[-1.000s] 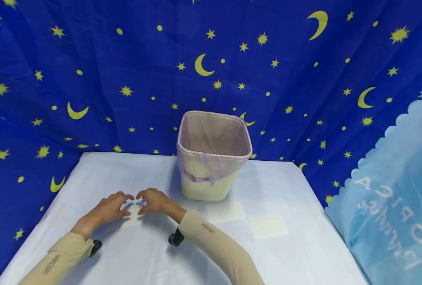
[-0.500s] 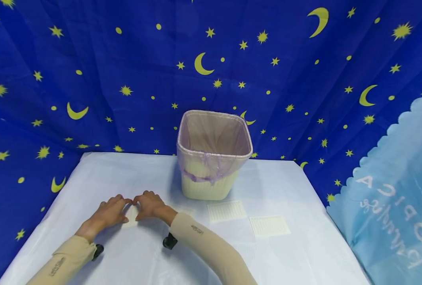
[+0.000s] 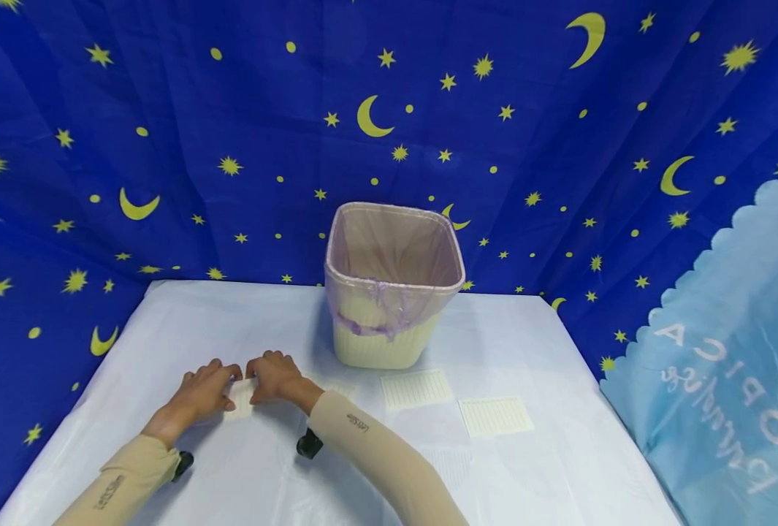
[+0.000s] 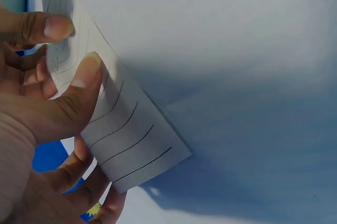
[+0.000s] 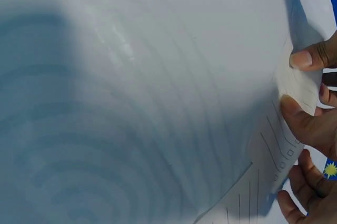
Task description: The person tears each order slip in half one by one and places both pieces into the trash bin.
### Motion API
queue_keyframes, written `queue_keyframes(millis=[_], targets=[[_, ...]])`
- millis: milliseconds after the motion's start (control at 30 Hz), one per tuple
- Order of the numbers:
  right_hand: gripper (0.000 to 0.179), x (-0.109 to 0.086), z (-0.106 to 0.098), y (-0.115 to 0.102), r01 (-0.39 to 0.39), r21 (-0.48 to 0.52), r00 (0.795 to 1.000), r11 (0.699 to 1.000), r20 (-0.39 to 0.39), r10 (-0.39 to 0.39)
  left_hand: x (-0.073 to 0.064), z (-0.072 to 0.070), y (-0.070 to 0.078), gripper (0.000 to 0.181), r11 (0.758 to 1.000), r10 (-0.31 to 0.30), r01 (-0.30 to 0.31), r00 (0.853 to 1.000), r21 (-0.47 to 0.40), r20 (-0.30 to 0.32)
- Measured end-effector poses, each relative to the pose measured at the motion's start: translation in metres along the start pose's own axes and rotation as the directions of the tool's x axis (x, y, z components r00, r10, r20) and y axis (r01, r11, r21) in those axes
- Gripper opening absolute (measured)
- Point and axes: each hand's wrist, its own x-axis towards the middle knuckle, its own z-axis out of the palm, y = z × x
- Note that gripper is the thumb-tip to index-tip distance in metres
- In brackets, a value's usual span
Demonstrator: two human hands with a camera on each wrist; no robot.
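Observation:
A small white paper sheet (image 3: 239, 400) with ruled lines is held between both hands at the left of the table. In the left wrist view its lower part (image 4: 131, 145) curves free below the thumbs. My left hand (image 3: 199, 394) pinches one side, thumb on the near face and fingers behind. The other side is pinched the same way by my right hand (image 3: 275, 377), close beside it. The right wrist view shows both thumbs near each other on the sheet (image 5: 274, 134). Fingers hide much of its far side.
A cream bin (image 3: 378, 343) with a purple liner stands at the back middle. Lined sheets lie right of the hands: one sheet (image 3: 417, 389) before the bin, another sheet (image 3: 496, 416) farther right, and a faint sheet (image 3: 451, 466) nearer. Blue starry cloth (image 3: 264, 109) hangs behind.
The hands have drawn closer together and now pinch the sheet, with their fingertips almost meeting. The right arm has shifted slightly left. Over the last half second they barely moved.

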Motion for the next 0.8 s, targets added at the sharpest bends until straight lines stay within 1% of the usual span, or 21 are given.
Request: queue_keyframes(millis=[167,233,333,400,500,600,667,800], targets=[[0.011,-0.001,0.001,0.001,0.043,-0.019,0.997,0.999,-0.066,-0.044,0.0,0.0,-0.001,0.033,1.0,-0.011,0.01,1.0,0.015,0.016],[0.006,-0.001,0.001,0.001,0.066,-0.027,0.993,0.997,-0.098,-0.068,-0.001,-0.001,-0.001,0.031,1.0,-0.012,0.011,1.0,0.019,0.014],[0.005,-0.002,0.002,0.001,0.097,-0.023,0.989,0.995,-0.113,-0.099,-0.003,-0.002,-0.002,0.029,1.0,0.008,-0.008,1.0,0.019,0.002],[0.004,-0.002,0.003,0.001,0.108,0.007,0.989,0.994,-0.104,-0.107,-0.004,-0.003,-0.003,0.03,1.0,0.03,-0.03,0.999,0.004,-0.012],[0.004,-0.003,0.003,0.001,0.102,0.069,0.992,0.992,-0.077,-0.097,-0.006,-0.004,-0.004,0.033,0.998,0.06,-0.061,0.998,-0.011,-0.032],[0.005,-0.005,0.002,0.0,0.097,0.107,0.993,0.99,-0.071,-0.089,-0.008,-0.004,-0.004,0.037,0.998,0.06,-0.061,0.997,-0.013,-0.043],[0.006,-0.006,0.001,0.0,0.113,0.08,0.991,0.99,-0.08,-0.107,-0.009,-0.006,-0.003,0.034,0.998,0.053,-0.053,0.998,-0.014,-0.039],[0.016,-0.011,-0.002,-0.002,0.159,-0.022,0.983,0.987,-0.094,-0.16,-0.01,-0.011,0.001,0.025,0.999,0.047,-0.047,0.999,-0.007,-0.018]])
